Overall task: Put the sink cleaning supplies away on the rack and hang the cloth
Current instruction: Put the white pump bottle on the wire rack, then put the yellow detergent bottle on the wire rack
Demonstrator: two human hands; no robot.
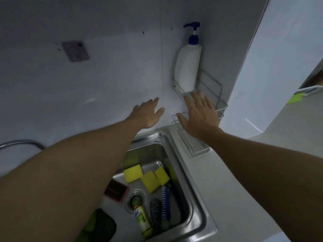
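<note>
A white pump bottle with a blue head (187, 69) stands on the upper tier of a wire corner rack (212, 89) fixed to the wall, above the worktop (232, 180). Left of the rack and below it, a stainless steel sink (195, 203) is set into the worktop. In the sink lie three yellow sponges (149, 179), with a blue-handled scrub brush (165, 200), a dark steel-wool scourer (154, 212) and a small green detergent bottle (142, 220) nearer the viewer.
</note>
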